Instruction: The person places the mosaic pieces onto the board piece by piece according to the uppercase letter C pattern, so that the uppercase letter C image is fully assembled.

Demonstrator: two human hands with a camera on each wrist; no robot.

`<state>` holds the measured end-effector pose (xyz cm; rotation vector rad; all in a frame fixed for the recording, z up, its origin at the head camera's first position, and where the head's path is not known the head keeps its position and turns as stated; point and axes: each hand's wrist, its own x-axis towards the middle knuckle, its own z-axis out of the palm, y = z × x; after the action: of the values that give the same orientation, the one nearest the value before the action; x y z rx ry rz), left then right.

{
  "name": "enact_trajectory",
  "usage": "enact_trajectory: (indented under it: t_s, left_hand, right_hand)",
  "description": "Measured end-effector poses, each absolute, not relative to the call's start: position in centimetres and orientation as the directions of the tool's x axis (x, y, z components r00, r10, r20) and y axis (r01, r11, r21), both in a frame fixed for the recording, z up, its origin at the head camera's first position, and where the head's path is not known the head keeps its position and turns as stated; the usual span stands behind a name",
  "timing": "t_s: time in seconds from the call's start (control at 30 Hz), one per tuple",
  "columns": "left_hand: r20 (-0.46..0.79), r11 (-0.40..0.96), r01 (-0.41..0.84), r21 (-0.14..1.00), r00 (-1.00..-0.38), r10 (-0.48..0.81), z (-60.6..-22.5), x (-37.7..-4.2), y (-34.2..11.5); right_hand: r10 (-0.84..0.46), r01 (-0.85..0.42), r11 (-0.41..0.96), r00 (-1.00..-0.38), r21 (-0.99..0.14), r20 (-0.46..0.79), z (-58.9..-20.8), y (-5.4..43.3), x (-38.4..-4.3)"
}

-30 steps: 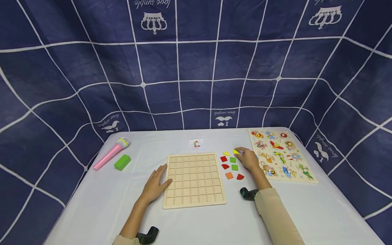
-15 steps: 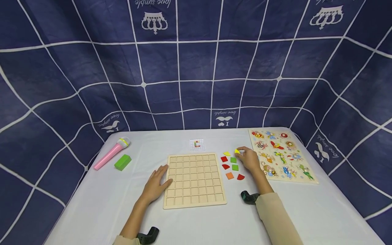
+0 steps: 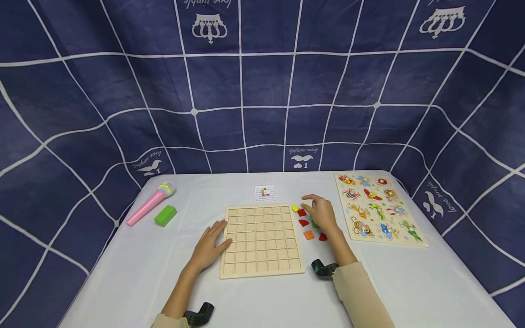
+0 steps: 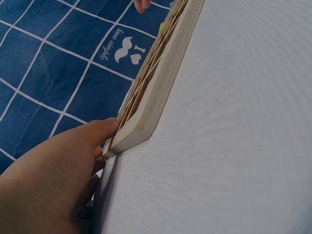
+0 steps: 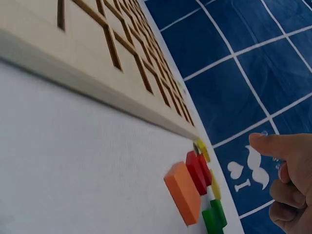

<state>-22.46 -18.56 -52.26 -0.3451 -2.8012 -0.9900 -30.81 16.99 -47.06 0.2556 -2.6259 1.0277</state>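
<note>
My left hand rests along the left edge of the wooden grid board, its thumb lying on the board's rim in the left wrist view. To the right of the board, my right hand hovers over small coloured pieces, with a gap between thumb and index finger and nothing visible in it. A yellow piece lies at the board's upper right edge. Close by are a red square, a red quarter-round and an orange square. Green pieces are partly hidden behind the hand in the head view.
A small pattern card lies behind the board. On the right is an insect puzzle board. A pink toy microphone and a green block lie on the left. A blue checked curtain surrounds the white table.
My right hand has moved left from the far yellow piece and its grip has loosened. That yellow piece now lies beside the board's edge. The left hand stays in place.
</note>
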Motion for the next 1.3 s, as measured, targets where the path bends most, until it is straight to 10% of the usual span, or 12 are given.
enact_trajectory:
  t_s: [1.3]
  left_hand:
    - [0.234,0.744,0.277,0.609,-0.958,0.166,-52.4,-22.5,-18.4]
  right_hand:
    - [-0.253,-0.248,0.727,-0.964,-0.640,0.086,-48.9,17.3,-34.2]
